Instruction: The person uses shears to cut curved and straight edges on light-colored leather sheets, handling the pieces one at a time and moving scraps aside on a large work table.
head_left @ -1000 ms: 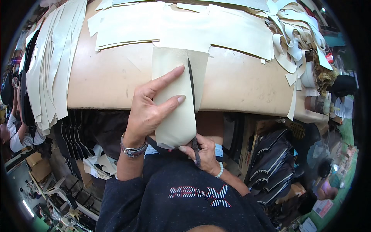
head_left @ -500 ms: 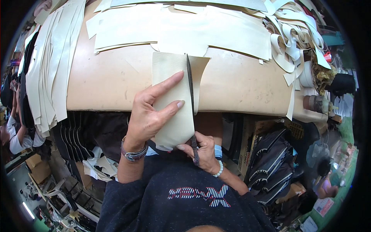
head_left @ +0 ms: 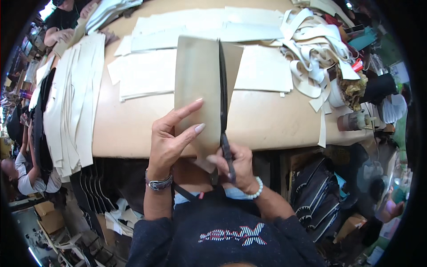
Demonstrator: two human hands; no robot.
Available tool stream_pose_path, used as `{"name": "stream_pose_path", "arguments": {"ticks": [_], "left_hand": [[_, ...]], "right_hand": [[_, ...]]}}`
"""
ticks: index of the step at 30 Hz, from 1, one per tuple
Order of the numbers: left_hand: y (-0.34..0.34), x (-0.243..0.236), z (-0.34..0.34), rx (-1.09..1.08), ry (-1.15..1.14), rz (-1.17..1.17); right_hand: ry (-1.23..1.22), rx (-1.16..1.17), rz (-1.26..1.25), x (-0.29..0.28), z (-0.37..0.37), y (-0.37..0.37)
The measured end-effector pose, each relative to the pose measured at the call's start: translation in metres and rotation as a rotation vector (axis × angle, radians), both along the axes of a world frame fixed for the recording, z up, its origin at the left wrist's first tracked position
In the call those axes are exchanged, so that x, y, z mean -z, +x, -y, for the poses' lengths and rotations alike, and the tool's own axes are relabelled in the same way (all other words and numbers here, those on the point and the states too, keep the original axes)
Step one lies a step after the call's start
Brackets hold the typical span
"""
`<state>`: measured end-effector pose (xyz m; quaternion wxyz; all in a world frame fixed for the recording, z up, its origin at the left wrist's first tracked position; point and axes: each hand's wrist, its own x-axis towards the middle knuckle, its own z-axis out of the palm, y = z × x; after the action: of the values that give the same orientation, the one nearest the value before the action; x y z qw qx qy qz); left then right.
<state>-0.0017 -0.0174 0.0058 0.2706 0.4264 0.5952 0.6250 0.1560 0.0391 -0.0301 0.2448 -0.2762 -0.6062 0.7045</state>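
Observation:
My left hand (head_left: 167,142) grips a beige leather-like sheet (head_left: 198,73), thumb and forefinger lying on its face and the other fingers out of sight. In my right hand (head_left: 240,167) is a large pair of dark scissors (head_left: 223,84) with wrapped handles. Its long blade points away from me along the sheet's right edge. A narrower flap (head_left: 232,60) of the same material shows to the right of the blade. Both hands are close to the table's near edge, with the sheet raised over it.
Pale sheets (head_left: 147,66) lie across the tan table (head_left: 124,129). Long strips (head_left: 73,102) are stacked at left, and curled offcuts (head_left: 311,53) are heaped at right beside a jar (head_left: 351,121). Dark panels (head_left: 318,191) stand below the table. A co-worker (head_left: 62,26) is at the far left.
My view has shifted, so the table's near edge sits lower and a far-left co-worker shows. The sheet and scissors reach farther over the table, and the sheet's face looks darker.

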Motion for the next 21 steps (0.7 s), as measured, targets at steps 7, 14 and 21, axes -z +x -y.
{"name": "stream_pose_path", "arguments": {"ticks": [7, 14, 21], "left_hand": [[-0.031, 0.001, -0.025, 0.112, 0.018, 0.276], [-0.055, 0.024, -0.063, 0.019, 0.066, 0.183], [-0.074, 0.031, -0.043, -0.121, 0.061, 0.227]], "right_hand": [[0.011, 0.043, -0.169, -0.035, -0.057, -0.067], [-0.004, 0.111, -0.131, -0.013, -0.093, -0.115], [-0.119, 0.19, -0.302, -0.003, -0.111, -0.113]]}}
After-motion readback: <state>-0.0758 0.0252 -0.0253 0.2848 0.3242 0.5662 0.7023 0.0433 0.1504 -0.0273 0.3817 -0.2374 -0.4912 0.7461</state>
